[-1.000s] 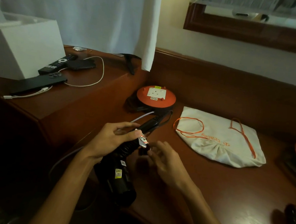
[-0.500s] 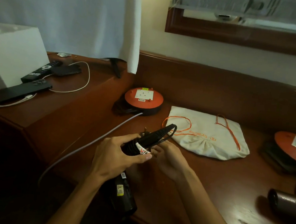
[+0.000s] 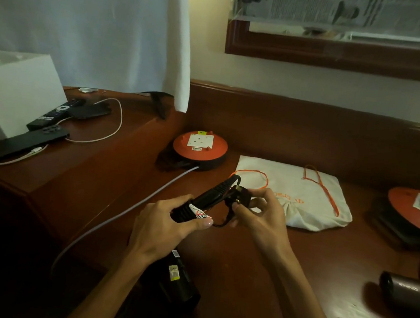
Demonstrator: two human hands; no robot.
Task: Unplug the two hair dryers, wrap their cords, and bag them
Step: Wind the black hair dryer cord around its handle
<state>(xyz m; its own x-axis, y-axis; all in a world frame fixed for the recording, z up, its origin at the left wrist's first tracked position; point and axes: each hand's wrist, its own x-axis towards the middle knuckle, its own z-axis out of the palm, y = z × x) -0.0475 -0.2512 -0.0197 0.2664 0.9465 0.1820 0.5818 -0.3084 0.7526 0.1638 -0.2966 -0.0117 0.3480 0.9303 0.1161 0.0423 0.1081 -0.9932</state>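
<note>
My left hand (image 3: 169, 221) grips the handle of a black hair dryer (image 3: 179, 279), whose barrel points down toward me. Cord is wound around the handle. My right hand (image 3: 257, 214) pinches the dryer's black plug (image 3: 240, 196) just right of the handle tip. A white drawstring bag (image 3: 300, 193) with orange cords lies flat on the desk behind my hands. A second, grey hair dryer (image 3: 409, 293) lies at the right edge, its cord running up to an orange socket reel (image 3: 409, 211).
Another orange socket reel (image 3: 200, 145) sits at the back, with a grey cable (image 3: 121, 212) leading off the desk's left side. On the raised shelf at the left are a white box (image 3: 12, 93), remotes, a phone and a white cable. A mirror hangs above.
My right hand has lifted from beside the handle and now holds the plug up at the handle's tip. The view has shifted right, bringing the grey dryer and second reel into sight.
</note>
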